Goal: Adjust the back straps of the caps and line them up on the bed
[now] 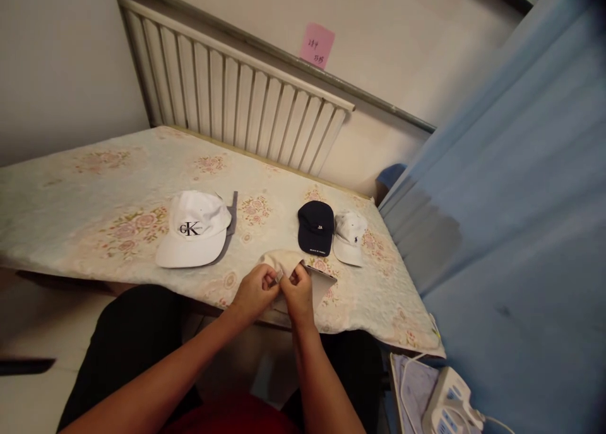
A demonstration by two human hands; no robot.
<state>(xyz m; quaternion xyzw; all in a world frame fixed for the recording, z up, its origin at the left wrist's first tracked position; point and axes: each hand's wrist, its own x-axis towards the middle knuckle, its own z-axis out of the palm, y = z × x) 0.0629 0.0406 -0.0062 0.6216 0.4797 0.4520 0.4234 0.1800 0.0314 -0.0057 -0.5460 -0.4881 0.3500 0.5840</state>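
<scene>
At the bed's front edge, both hands pinch the near side of a beige cap (283, 257), whose rounded top shows above my fingers. My left hand (258, 289) is closed, thumb against the fingertips. My right hand (298, 290) is closed close beside it, nearly touching. A small pale piece shows between the fingertips, too small to make out. Just right of my right hand is a flat grey piece (322, 284) with a dark upper edge; whether it belongs to the cap I cannot tell. Beyond lie a navy cap (315, 226) and a small white cap (349, 232), side by side.
A larger white cap (196, 226) with black letters and a grey strap lies to the left on the floral bed cover (265, 175). Behind the bed is a radiator (237, 93). A blue curtain (497, 200) hangs at right, above a white power strip (447, 399) with cords.
</scene>
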